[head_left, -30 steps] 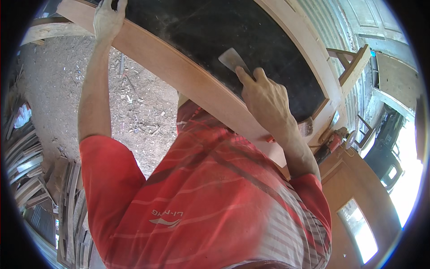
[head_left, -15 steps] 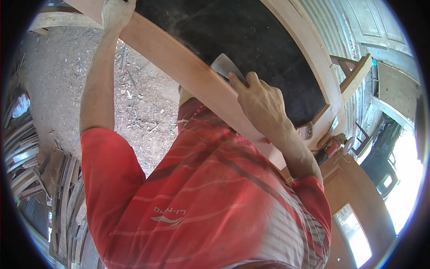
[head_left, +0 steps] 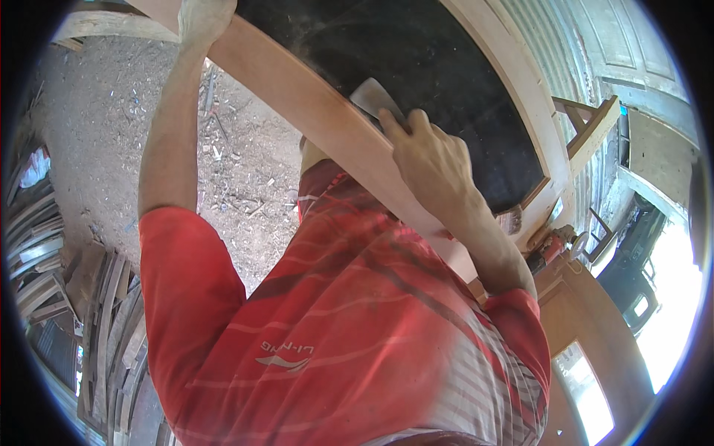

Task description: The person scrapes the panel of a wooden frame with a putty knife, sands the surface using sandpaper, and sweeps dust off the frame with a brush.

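A wooden frame (head_left: 297, 95) slants across the top of the view, with a dark panel (head_left: 446, 82) set inside it. My right hand (head_left: 431, 157) is closed round the handle of a putty knife (head_left: 377, 99). Its flat metal blade lies over the dark panel, close along the inner edge of the frame's near rail. At the upper left, my left hand (head_left: 206, 21) rests on that same rail; its fingers are cut off by the picture's top edge, so their grip is hidden.
Near the frame's right corner are a brush (head_left: 510, 221) and a red power tool (head_left: 549, 249). A wooden door (head_left: 595, 327) with a glazed opening stands at the lower right. Timber strips (head_left: 111, 327) are piled at the lower left. Debris covers the dirt floor (head_left: 111, 126).
The putty knife and right hand have shifted only slightly along the rail. My left hand sits a little farther right in the view, which has moved a bit as well.
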`<state>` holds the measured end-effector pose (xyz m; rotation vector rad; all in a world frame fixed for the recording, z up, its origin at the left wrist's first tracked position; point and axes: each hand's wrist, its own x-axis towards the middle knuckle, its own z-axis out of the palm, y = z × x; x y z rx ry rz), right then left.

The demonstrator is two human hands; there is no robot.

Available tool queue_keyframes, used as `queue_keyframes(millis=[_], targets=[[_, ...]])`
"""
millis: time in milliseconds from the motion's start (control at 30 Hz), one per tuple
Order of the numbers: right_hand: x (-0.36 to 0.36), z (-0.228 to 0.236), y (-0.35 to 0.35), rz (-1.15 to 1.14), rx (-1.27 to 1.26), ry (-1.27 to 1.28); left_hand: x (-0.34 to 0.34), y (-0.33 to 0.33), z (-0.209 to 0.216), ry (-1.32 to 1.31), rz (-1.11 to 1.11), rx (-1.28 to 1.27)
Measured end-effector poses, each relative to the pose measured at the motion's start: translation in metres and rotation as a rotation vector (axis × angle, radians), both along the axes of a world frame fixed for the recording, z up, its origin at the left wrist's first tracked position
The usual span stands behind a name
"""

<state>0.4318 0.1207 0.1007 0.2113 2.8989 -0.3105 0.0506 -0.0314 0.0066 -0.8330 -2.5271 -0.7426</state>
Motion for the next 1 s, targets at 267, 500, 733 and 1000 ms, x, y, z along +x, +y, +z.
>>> queue_keyframes(millis=[267, 500, 733, 1000], targets=[[0.012, 0.011, 0.015, -0.206, -0.028, -0.102, -0.005, 0.003, 0.001, 0.043, -0.037, 0.003], [0.011, 0.006, 0.021, -0.261, -0.014, -0.048, -0.008, -0.001, -0.007, -0.020, -0.031, 0.001], [0.003, 0.012, 0.020, -0.247, 0.004, -0.069, -0.006, -0.002, -0.002, -0.020, -0.033, 0.020], [0.013, 0.013, 0.021, -0.298, 0.039, -0.091, -0.006, -0.005, -0.003, -0.045, -0.057, 0.050]])
